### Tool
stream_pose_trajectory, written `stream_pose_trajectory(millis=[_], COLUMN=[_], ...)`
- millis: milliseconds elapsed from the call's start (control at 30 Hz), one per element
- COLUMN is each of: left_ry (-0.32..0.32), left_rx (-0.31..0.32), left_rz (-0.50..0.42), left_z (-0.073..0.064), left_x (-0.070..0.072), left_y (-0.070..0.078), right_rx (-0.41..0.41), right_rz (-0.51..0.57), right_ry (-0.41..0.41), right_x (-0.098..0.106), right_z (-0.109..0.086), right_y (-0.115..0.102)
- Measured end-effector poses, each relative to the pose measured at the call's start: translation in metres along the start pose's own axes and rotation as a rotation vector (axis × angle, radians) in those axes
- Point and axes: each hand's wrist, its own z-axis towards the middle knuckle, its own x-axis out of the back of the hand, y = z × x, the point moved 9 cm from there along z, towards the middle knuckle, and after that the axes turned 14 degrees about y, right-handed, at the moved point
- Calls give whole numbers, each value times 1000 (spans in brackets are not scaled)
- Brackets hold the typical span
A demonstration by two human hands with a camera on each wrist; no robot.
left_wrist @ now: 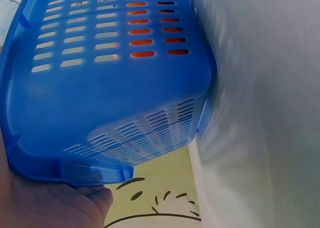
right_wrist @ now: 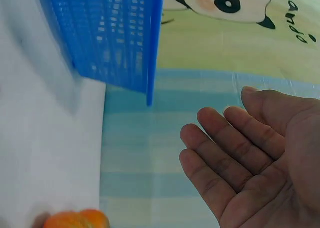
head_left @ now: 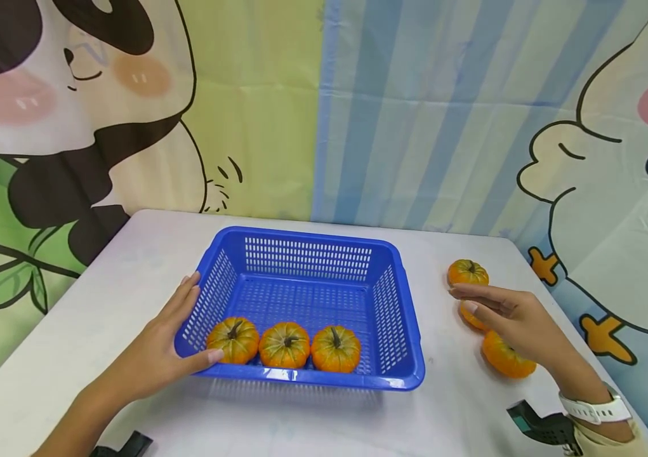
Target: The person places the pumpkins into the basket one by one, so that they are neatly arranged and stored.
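Observation:
A blue plastic basket [head_left: 409, 336] stands on the table, with three small orange pumpkins [head_left: 284, 344] in a row along its near side. My left hand [head_left: 158, 355] holds the basket's left near corner, the thumb over the rim and the fingers along the left side. In the left wrist view, part of that hand [left_wrist: 60, 203] shows beneath the basket rim. Over the pumpkins on the right hovers my right hand [head_left: 520, 320], empty, fingers extended. Below it lie a near pumpkin [head_left: 506, 357] and a partly covered middle one [head_left: 472, 315]; a far pumpkin [head_left: 468, 272] sits just beyond the fingertips.
The white table [head_left: 438, 412] reaches back to a cartoon-printed cloth [head_left: 392, 114]. My right wrist wears a white watch band [head_left: 595, 409]. Dark camera mounts [head_left: 541, 425] show near both wrists.

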Motion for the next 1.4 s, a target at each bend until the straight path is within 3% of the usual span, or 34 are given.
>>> stream_pose_trajectory(millis=[333, 533, 733, 933, 1133, 1400], left_ry=[-4, -2, 4, 3, -1, -3], left_rx=[-5, -4, -14, -17, -4, 9], left_rz=[-1, 0, -13, -14, -8, -2], left_z=[1, 0, 2, 2, 1, 0], left_x=[-3, -1, -1, -2, -1, 0], left_y=[0, 0, 0, 0, 0, 0], right_rx=[-71, -135, -268, -413, -535, -576], right_rz=[-155, -247, -364, -322, -250, -222], right_ry=[75, 159, 179, 114, -45, -156], right_x=[35, 54, 62, 56, 40, 21], right_z=[-24, -35, -48, -61, -67, -68], right_y=[51, 82, 114, 143, 162, 168])
